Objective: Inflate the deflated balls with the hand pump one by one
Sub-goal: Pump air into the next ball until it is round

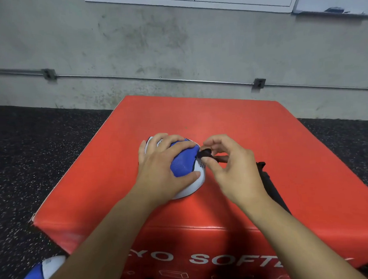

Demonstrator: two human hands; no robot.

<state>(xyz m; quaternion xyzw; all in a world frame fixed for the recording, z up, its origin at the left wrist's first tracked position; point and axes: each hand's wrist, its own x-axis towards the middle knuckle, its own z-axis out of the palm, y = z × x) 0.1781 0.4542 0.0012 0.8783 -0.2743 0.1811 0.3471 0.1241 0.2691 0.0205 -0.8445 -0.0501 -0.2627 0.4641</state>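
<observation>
A deflated blue and white ball (pixel 183 160) lies on top of the red soft box (pixel 231 126). My left hand (pixel 159 168) grips it from the left, fingers over the top and thumb on the near side. My right hand (pixel 229 164) pinches the black hose end of the pump (pixel 206 153) right at the ball's right side. The black hand pump body (pixel 268 181) lies on the box behind my right wrist, partly hidden by it.
A second blue and white ball (pixel 39 277) lies on the dark speckled floor at the lower left, beside the box. A concrete wall with a metal conduit (pixel 154 78) runs behind the box.
</observation>
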